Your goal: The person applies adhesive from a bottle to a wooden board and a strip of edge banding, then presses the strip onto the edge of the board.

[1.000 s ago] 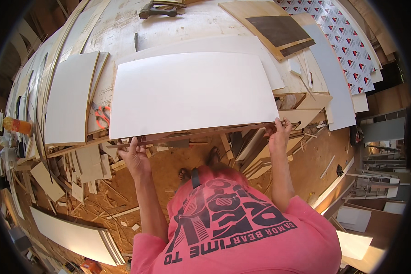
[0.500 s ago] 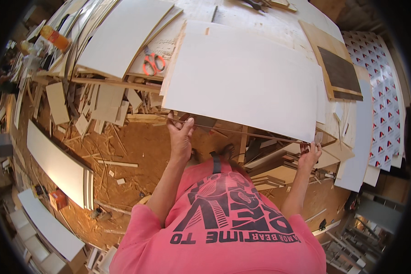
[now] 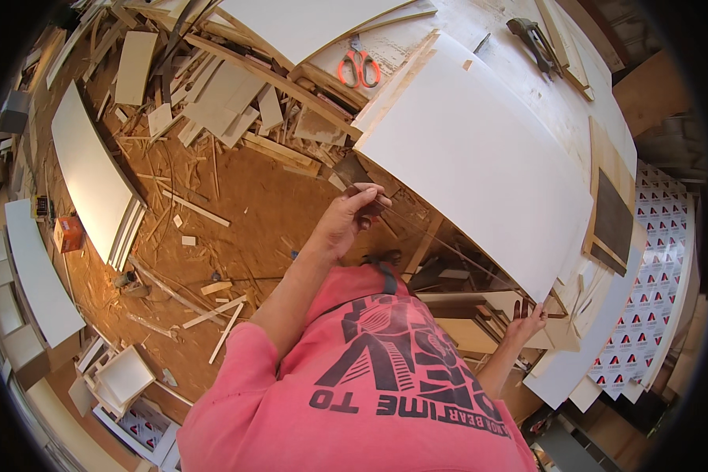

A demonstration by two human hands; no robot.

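Note:
A large white panel (image 3: 480, 165) lies on the workbench in front of me, its near edge jutting toward my body. Between my hands stretches a thin brown strip (image 3: 458, 253), close along that near edge. My left hand (image 3: 348, 220) pinches the strip between thumb and fingers, a little away from the panel's left corner. My right hand (image 3: 523, 324) is at the panel's near right corner, its fingers closed around the strip's other end. Orange-handled scissors (image 3: 359, 69) rest on the bench just left of the panel.
Another white board (image 3: 307, 23) lies at the far left of the bench. A dark hand tool (image 3: 532, 46) is at the back. Wood offcuts (image 3: 228, 98) litter the floor, where white panels (image 3: 94, 169) lean at left. Patterned sheets (image 3: 641, 291) stand at right.
My view has turned, so the bench appears farther right. My left hand has drawn its end of the strip away from the panel edge; my right hand stays at the corner.

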